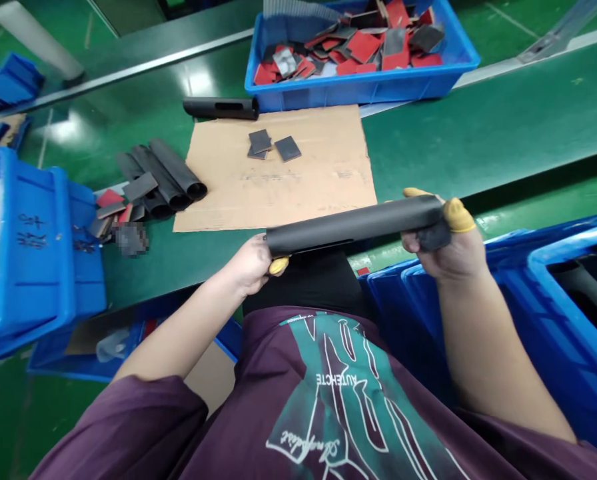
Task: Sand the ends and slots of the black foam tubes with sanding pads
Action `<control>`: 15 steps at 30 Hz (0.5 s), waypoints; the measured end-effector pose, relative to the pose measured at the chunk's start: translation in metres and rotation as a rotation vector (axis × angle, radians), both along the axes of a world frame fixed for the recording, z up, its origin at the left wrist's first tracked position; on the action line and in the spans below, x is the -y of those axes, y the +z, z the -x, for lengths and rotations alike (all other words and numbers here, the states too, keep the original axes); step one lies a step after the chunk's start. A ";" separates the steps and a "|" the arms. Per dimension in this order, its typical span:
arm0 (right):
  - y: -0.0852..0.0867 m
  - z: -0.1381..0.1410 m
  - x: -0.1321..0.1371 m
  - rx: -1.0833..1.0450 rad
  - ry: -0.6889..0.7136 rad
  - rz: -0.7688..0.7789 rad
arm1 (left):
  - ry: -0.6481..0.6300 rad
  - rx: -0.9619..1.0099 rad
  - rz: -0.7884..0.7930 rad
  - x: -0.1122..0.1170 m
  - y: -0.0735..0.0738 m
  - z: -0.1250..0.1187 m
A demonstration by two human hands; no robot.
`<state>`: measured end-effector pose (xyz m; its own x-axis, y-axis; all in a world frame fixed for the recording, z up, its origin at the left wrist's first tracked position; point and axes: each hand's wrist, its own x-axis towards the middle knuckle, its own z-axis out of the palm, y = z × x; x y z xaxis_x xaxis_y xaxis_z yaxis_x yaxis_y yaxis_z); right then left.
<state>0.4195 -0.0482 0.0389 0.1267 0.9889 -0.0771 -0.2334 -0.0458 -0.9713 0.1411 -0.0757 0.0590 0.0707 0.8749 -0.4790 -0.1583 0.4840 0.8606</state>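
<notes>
A black tube [353,223] with a slot along its lower side spans the space between my hands, just above the near edge of the cardboard sheet [318,180]. My left hand [258,263] is closed around the tube's left end. At the other end, my right hand [446,240] grips the tube, with yellow covers on the thumb and a finger. A dark sanding pad [434,236] is also held in the right hand, below the tube. On the cardboard lie several similar dark pads [287,149].
Several black tubes [166,173] lie at the left, beside loose red and grey pads [111,199]. Another slotted tube [221,108] rests behind the cardboard. A blue bin [328,99] of pads stands at the back. Blue crates [33,247] flank the green bench [458,140].
</notes>
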 end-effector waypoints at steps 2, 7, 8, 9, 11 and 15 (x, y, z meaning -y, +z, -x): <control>0.004 0.001 0.001 -0.030 -0.030 -0.036 | -0.069 0.121 0.127 0.002 0.000 -0.001; 0.001 0.004 -0.005 -0.078 -0.068 -0.071 | -0.200 0.301 0.245 0.006 0.001 0.001; -0.003 0.004 -0.007 -0.072 -0.101 -0.084 | -0.196 0.312 0.246 0.007 0.000 0.001; -0.009 0.003 -0.009 -0.057 -0.162 -0.098 | -0.179 0.317 0.237 0.007 -0.002 0.000; -0.022 0.002 -0.013 0.045 -0.338 -0.137 | -0.096 0.297 0.195 0.008 -0.006 -0.002; -0.037 0.010 -0.014 0.478 -0.328 -0.301 | 0.091 0.176 0.112 0.004 -0.019 -0.010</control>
<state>0.4096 -0.0338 0.0020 0.3773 0.8625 0.3371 0.2718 0.2449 -0.9307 0.1507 -0.0795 0.0399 0.0848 0.8238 -0.5604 -0.3491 0.5514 0.7577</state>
